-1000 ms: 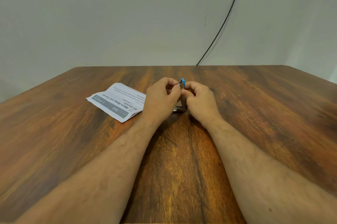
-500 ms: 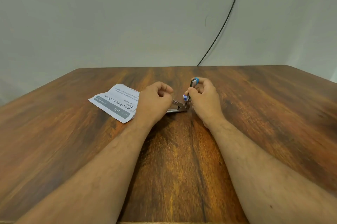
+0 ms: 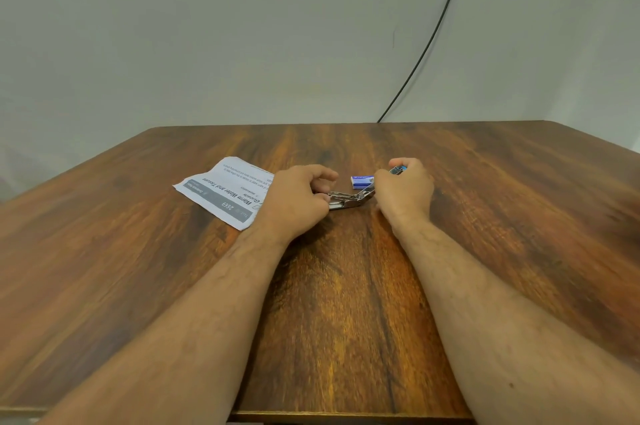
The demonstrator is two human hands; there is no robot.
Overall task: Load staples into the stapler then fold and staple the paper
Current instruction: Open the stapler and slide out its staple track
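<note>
While both hands grip it, stapler (image 3: pixel 349 199) lies open between them.

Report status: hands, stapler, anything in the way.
Left hand holds the stapler base; right hand grips its raised top arm. Stapler swung open on the table. Staple box just behind, paper left. Nothing blocking.

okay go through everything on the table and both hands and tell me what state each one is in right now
stapler: swung open, base on the table, top arm pulled back to the right
staple box: closed, lying on the table behind the stapler
paper: unfolded, flat, printed side up
left hand: holds the stapler's base end
right hand: grips the stapler's top arm
</note>
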